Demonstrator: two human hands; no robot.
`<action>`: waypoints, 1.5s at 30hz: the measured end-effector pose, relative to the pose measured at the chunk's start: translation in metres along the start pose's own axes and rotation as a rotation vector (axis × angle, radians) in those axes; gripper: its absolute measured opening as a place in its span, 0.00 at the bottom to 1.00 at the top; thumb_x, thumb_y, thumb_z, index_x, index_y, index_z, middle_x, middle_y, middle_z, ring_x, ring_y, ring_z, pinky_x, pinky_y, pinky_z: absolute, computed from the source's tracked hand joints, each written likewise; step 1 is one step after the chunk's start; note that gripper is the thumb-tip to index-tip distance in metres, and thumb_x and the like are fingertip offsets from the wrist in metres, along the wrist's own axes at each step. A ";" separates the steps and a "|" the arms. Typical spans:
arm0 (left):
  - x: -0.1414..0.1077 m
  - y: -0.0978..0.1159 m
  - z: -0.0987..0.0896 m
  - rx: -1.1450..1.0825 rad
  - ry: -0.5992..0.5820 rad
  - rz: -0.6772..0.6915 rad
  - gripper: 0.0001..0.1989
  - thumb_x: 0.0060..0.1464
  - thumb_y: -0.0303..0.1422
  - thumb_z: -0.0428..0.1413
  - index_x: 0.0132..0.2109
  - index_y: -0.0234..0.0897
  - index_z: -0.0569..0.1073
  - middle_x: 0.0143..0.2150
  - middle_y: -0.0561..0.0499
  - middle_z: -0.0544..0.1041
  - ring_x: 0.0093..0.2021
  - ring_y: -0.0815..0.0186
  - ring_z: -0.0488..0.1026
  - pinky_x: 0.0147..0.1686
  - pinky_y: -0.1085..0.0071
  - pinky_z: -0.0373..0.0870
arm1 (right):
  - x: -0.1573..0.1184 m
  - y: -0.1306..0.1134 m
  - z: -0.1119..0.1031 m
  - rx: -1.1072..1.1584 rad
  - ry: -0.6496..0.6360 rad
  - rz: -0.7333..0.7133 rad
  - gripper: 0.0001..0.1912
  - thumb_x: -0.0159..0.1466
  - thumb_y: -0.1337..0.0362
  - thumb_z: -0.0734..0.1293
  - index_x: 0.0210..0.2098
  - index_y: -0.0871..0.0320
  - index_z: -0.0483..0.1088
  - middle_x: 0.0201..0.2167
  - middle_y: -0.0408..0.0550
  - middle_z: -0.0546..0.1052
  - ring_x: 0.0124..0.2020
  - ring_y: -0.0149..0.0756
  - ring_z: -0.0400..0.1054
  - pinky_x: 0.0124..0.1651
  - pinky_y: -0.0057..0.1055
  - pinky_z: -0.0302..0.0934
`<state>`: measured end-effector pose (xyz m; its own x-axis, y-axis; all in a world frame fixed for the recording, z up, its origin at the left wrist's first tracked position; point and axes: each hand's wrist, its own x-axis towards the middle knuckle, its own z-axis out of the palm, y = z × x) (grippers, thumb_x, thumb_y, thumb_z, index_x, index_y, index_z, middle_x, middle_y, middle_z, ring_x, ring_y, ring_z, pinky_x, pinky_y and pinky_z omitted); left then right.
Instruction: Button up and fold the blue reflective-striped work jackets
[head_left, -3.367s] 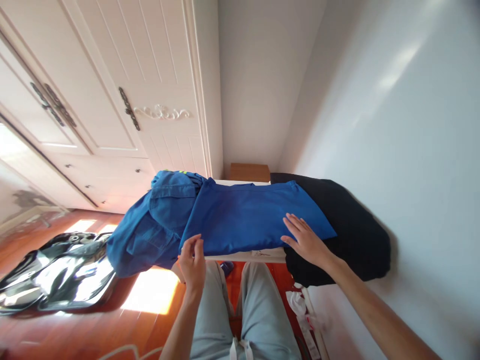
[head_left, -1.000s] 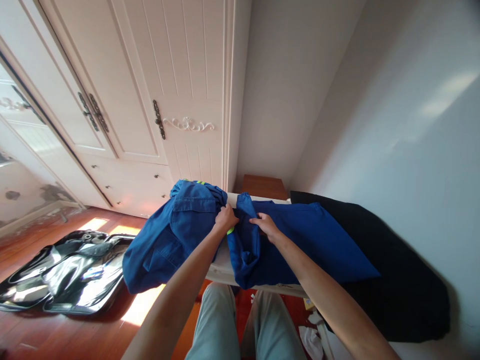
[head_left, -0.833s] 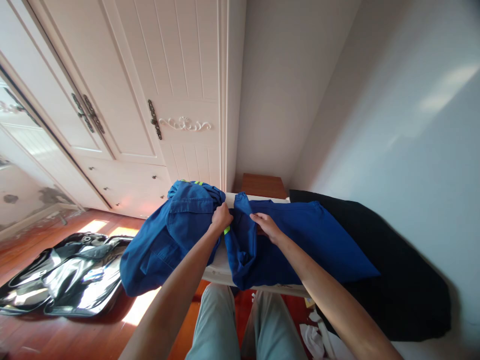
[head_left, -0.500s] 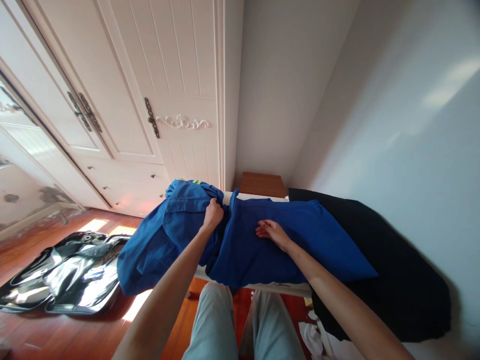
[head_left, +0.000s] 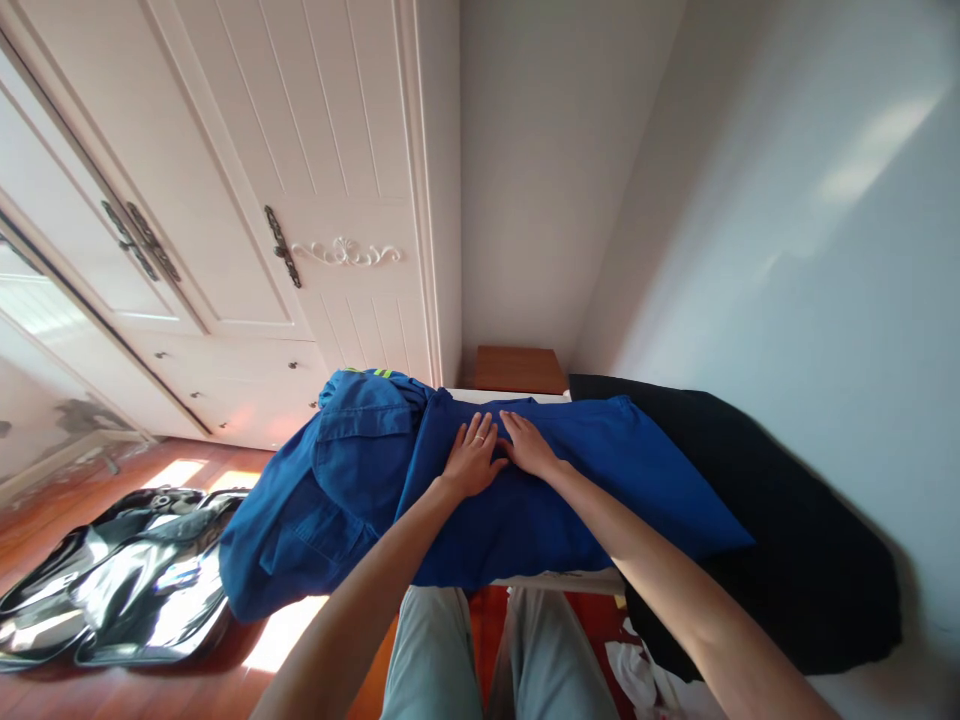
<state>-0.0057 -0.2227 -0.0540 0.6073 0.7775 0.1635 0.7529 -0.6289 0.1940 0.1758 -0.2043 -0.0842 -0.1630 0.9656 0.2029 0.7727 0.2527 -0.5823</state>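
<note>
Blue cloth (head_left: pixel 510 530) spread across the table (head_left: pixel 589 581), wide and mostly smooth, some shallow creases. Left edge meets the bundled blue garment (head_left: pixel 364 450); right end tapers to a corner lying on the black cloth (head_left: pixel 810 570). Front edge reaches about to the table's near rim, so the cloth faces the wearer and both arms get to it easily.

Left hand (head_left: pixel 471 462): palm down, flat on the blue cloth, fingers a bit apart, gripping nothing. Right hand (head_left: pixel 529 447): same height on the cloth, just beside the left, flat, fingers closer together, nothing pinched. Thumbs nearly meet. Flat palms rather than pinched fingers likely spread the pressure, so the fabric stays down without bunching; hands near the far edge probably steady that side.

Garment bundle sits at the left end, thick and rumpled, yellow-green stripes (head_left: pixel 382 373) at its top, part hanging past the table. Probably pushed aside there to leave the middle to the flat piece. Black cloth drapes at the right by the wall (head_left: pixel 810 300); its support is hidden. Brown wooden piece (head_left: pixel 519 370) behind the table. Open suitcase (head_left: pixel 112 600) on the floor (head_left: pixel 150 695), well left, lying spread, which makes its contents reachable from above.
</note>
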 end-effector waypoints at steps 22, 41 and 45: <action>0.002 -0.021 0.043 -0.022 -0.054 -0.119 0.40 0.63 0.56 0.37 0.70 0.31 0.56 0.72 0.37 0.51 0.73 0.50 0.45 0.69 0.53 0.43 | -0.008 0.015 -0.002 -0.392 -0.131 0.121 0.43 0.68 0.38 0.47 0.71 0.64 0.48 0.72 0.60 0.46 0.73 0.47 0.34 0.71 0.46 0.29; 0.069 0.008 0.025 -0.001 0.125 -0.082 0.24 0.67 0.36 0.40 0.64 0.30 0.65 0.69 0.37 0.60 0.71 0.53 0.50 0.65 0.55 0.53 | -0.008 0.018 0.003 -0.381 -0.100 0.090 0.35 0.70 0.49 0.53 0.69 0.65 0.53 0.72 0.61 0.49 0.73 0.50 0.38 0.71 0.48 0.31; 0.074 -0.009 0.047 -0.062 0.039 -0.062 0.30 0.68 0.45 0.37 0.67 0.34 0.62 0.71 0.40 0.56 0.72 0.53 0.47 0.68 0.53 0.46 | -0.003 0.022 0.001 -0.293 -0.116 0.118 0.40 0.68 0.48 0.55 0.70 0.71 0.47 0.72 0.63 0.44 0.73 0.48 0.35 0.71 0.46 0.31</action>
<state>0.0444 -0.1593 -0.0888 0.5489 0.8148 0.1867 0.7709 -0.5798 0.2639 0.1929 -0.2011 -0.0984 -0.1174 0.9920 0.0465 0.9311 0.1262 -0.3423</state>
